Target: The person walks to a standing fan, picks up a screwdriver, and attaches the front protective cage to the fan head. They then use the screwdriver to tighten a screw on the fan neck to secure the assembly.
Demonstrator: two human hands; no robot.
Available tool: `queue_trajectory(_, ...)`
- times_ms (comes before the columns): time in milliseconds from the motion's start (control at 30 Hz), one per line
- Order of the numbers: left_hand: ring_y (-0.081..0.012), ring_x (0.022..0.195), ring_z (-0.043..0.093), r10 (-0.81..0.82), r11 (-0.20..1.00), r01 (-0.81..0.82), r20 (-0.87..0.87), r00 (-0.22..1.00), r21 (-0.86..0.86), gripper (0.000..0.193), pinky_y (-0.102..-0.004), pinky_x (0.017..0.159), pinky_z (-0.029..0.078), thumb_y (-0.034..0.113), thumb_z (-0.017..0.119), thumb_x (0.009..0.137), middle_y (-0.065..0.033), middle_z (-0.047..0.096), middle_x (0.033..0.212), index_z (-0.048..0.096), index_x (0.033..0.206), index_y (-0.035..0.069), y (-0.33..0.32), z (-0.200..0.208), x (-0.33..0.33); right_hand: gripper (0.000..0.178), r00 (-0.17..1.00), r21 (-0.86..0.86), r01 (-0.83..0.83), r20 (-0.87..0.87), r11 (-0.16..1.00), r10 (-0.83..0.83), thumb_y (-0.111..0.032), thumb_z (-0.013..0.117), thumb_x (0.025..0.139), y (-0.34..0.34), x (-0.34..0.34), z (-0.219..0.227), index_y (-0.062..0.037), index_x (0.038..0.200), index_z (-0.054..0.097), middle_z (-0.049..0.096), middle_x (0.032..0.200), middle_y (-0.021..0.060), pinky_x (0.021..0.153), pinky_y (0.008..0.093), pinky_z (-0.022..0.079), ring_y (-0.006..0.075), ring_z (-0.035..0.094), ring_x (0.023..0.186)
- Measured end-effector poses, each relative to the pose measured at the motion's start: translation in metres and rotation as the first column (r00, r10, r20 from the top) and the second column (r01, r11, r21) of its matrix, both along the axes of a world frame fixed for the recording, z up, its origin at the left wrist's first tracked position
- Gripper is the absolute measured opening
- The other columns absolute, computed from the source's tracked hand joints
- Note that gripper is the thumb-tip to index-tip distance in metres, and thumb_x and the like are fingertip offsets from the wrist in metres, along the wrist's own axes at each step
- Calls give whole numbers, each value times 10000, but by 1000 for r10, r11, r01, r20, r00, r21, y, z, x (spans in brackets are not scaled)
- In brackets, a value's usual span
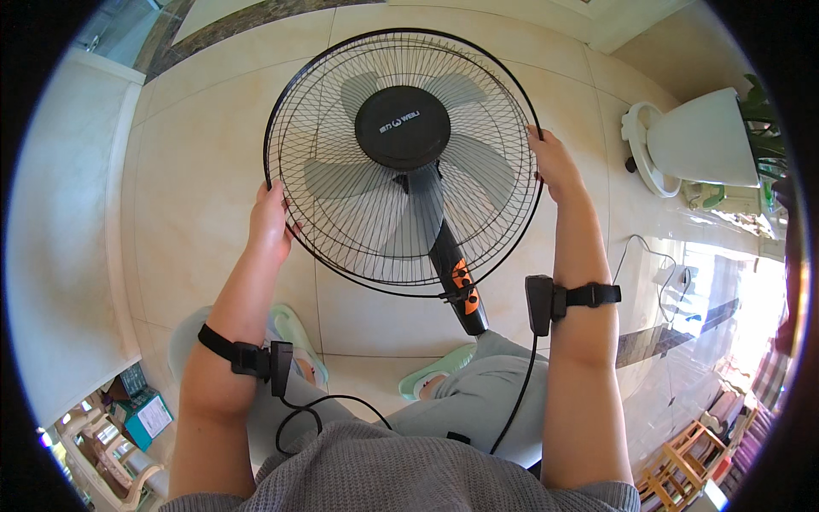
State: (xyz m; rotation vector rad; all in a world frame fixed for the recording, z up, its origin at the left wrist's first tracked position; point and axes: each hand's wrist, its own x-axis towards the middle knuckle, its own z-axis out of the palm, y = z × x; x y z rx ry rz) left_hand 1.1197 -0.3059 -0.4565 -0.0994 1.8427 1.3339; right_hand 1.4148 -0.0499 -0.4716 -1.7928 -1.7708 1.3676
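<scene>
Between my hands is an electric fan, its round black wire guard facing up at me. Grey translucent blades show through the wires behind a black centre disc. From under the guard a black stem with an orange control panel runs down toward my right knee. My left hand grips the guard's rim at the lower left, fingers curled around the edge. Higher up on the opposite side, my right hand is closed on the rim too. What lies behind the guard is partly hidden.
Cream floor tiles surround the fan. A white planter on a wheeled stand is at the right, with a cord nearby. A white panel borders the left. Wooden furniture stands lower right, a teal box lower left.
</scene>
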Motion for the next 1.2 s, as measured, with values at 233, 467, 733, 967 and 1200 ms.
queue_trajectory(233, -136, 929, 533, -10, 986, 8, 14, 1000, 168, 331, -310, 757, 448, 249, 371, 934, -21, 538, 1075, 399, 1222, 89, 3, 1, 7, 384, 984, -107, 126, -111, 986, -138, -253, 414, 888, -5, 2, 13, -52, 1209, 471, 550, 905, 32, 622, 300, 410, 133, 492, 748)
queue_trajectory(467, -144, 980, 524, -33, 989, 25, 48, 998, 148, 336, -311, 809, 442, 238, 398, 923, -37, 528, 1111, 410, 1220, 82, 3, -2, 10, 334, 983, -99, 129, -115, 987, -140, -232, 415, 896, -6, 3, 10, -59, 1171, 494, 488, 714, -22, 472, 256, 323, 77, 397, 568)
queue_trajectory(733, -162, 1023, 496, -52, 987, 46, 34, 998, 153, 348, -320, 839, 423, 204, 411, 908, -40, 499, 1145, 392, 1230, 74, 1, -1, 11, 404, 992, -166, 63, -93, 984, -79, -313, 416, 881, -3, 11, 5, -138, 1245, 433, 469, 1166, -43, 710, 358, 402, 154, 433, 953)
queue_trajectory(967, -153, 1028, 481, -62, 994, 57, 49, 997, 96, 328, -312, 842, 412, 209, 418, 906, -36, 491, 1144, 393, 1210, 89, 2, -1, 11, 397, 1000, -119, 20, -18, 993, -23, -308, 410, 881, -5, 8, 9, -133, 1237, 431, 472, 1164, -23, 696, 350, 416, 157, 440, 956)
queue_trajectory(1200, -131, 1014, 485, -79, 991, 76, 23, 997, 113, 309, -305, 815, 417, 210, 411, 909, -22, 498, 1133, 400, 1198, 101, 0, -3, 11, 340, 995, -25, 84, -49, 996, -85, -240, 419, 870, -9, 5, 8, -73, 1158, 490, 551, 854, 10, 530, 289, 422, 107, 483, 683)
